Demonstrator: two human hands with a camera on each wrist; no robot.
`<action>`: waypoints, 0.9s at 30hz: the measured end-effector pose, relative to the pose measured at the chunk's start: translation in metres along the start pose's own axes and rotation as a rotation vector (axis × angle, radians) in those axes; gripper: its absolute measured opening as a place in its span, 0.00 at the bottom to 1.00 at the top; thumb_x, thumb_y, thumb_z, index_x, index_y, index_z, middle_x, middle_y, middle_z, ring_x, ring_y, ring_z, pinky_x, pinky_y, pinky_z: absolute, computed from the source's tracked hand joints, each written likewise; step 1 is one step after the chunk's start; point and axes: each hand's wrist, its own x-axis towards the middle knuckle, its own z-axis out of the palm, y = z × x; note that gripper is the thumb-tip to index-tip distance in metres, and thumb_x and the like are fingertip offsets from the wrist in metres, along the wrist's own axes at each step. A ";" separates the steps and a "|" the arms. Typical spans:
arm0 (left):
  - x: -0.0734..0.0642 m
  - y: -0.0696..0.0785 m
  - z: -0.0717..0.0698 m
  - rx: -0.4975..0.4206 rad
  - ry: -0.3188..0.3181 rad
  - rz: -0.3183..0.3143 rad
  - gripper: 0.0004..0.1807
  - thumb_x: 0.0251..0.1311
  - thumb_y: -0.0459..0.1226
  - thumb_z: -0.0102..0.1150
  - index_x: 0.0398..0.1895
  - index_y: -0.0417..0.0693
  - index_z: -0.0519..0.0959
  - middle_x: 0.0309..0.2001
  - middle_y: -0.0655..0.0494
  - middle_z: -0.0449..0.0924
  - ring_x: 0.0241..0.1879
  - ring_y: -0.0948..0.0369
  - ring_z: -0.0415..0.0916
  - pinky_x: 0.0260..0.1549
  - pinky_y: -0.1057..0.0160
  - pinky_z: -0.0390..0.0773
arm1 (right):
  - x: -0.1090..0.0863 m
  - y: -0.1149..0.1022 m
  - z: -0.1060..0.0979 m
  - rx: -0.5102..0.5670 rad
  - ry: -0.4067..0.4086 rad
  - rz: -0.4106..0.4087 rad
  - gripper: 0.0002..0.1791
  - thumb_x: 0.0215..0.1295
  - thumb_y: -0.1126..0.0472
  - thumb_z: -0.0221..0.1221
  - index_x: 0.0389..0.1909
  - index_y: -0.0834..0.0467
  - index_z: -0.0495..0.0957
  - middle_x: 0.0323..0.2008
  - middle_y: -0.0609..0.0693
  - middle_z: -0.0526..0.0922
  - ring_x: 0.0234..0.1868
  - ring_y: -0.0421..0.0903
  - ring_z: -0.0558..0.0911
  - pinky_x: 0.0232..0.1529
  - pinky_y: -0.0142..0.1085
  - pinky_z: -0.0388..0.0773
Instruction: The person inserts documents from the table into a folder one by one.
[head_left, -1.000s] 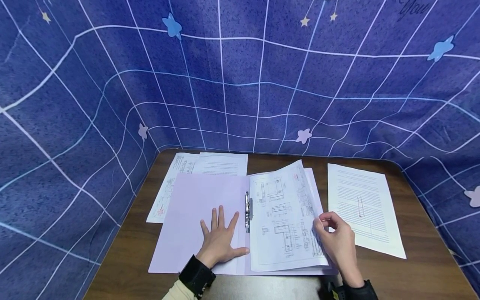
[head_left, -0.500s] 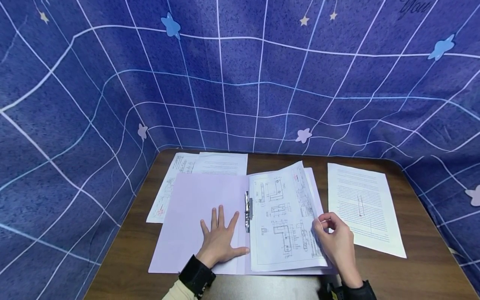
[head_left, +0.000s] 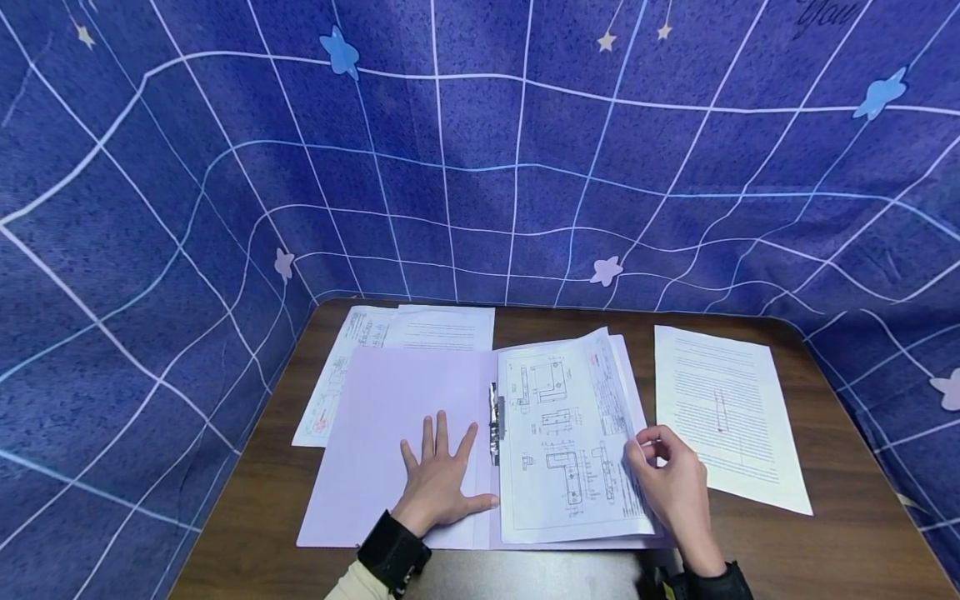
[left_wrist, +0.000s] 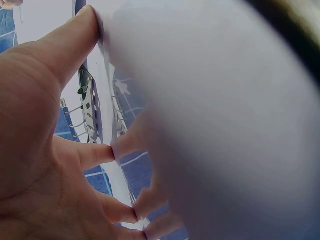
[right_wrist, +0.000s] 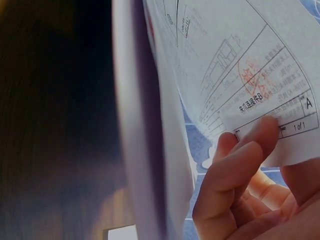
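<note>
A lilac folder (head_left: 408, 387) lies open on the desk, with a metal clip fastener (head_left: 495, 425) along its spine. Printed technical drawings fill its right side, the top drawing sheet (head_left: 551, 467) lifted and bowed at its right edge. My right hand (head_left: 677, 487) pinches that edge between thumb and fingers; in the right wrist view the index finger (right_wrist: 265, 132) lies against the sheet near its title block. Fingers spread, my left hand (head_left: 441, 492) rests on the folder's left side, the thumb reaching toward the spine.
To the right lies a loose text page (head_left: 731, 408) with a small red mark. More sheets, including a drawing (head_left: 322, 404) and a text page (head_left: 450, 327), stick out from behind the folder's left cover. A blue patterned cloth (head_left: 480, 167) hangs behind the brown desk (head_left: 847, 475).
The far right corner of the top drawing sheet has sunk slightly. Both hands keep their places, the right one still pinching the sheet's edge.
</note>
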 end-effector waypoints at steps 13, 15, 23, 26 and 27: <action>0.000 0.001 0.000 -0.005 0.007 -0.006 0.62 0.44 0.69 0.72 0.80 0.50 0.62 0.79 0.25 0.40 0.77 0.28 0.34 0.61 0.16 0.38 | 0.000 0.000 -0.002 -0.024 -0.029 0.013 0.04 0.61 0.64 0.67 0.34 0.59 0.81 0.23 0.49 0.83 0.21 0.42 0.78 0.23 0.31 0.70; 0.000 0.001 0.000 -0.002 0.006 -0.006 0.62 0.44 0.70 0.72 0.80 0.51 0.62 0.79 0.25 0.40 0.77 0.28 0.34 0.61 0.16 0.38 | 0.000 0.001 -0.002 -0.025 -0.034 0.016 0.05 0.60 0.64 0.68 0.34 0.59 0.81 0.23 0.49 0.83 0.22 0.42 0.78 0.23 0.31 0.70; 0.001 0.000 0.001 0.006 -0.004 -0.010 0.62 0.44 0.70 0.71 0.80 0.51 0.61 0.79 0.25 0.40 0.77 0.28 0.34 0.61 0.16 0.38 | 0.002 0.003 -0.003 -0.095 -0.023 -0.005 0.06 0.59 0.63 0.70 0.31 0.58 0.81 0.23 0.48 0.81 0.21 0.42 0.75 0.23 0.32 0.66; 0.001 0.000 0.001 -0.004 -0.004 -0.009 0.62 0.44 0.70 0.71 0.80 0.50 0.62 0.79 0.25 0.40 0.77 0.28 0.34 0.61 0.16 0.38 | 0.003 0.004 -0.003 -0.121 -0.031 -0.013 0.07 0.59 0.62 0.70 0.31 0.58 0.81 0.23 0.50 0.82 0.20 0.42 0.74 0.21 0.32 0.65; 0.001 0.000 0.001 -0.004 -0.007 -0.010 0.62 0.44 0.70 0.71 0.80 0.50 0.62 0.79 0.25 0.40 0.77 0.28 0.34 0.61 0.16 0.37 | 0.004 0.004 -0.003 -0.127 -0.034 -0.014 0.07 0.59 0.62 0.70 0.31 0.58 0.81 0.24 0.50 0.82 0.19 0.42 0.74 0.20 0.32 0.65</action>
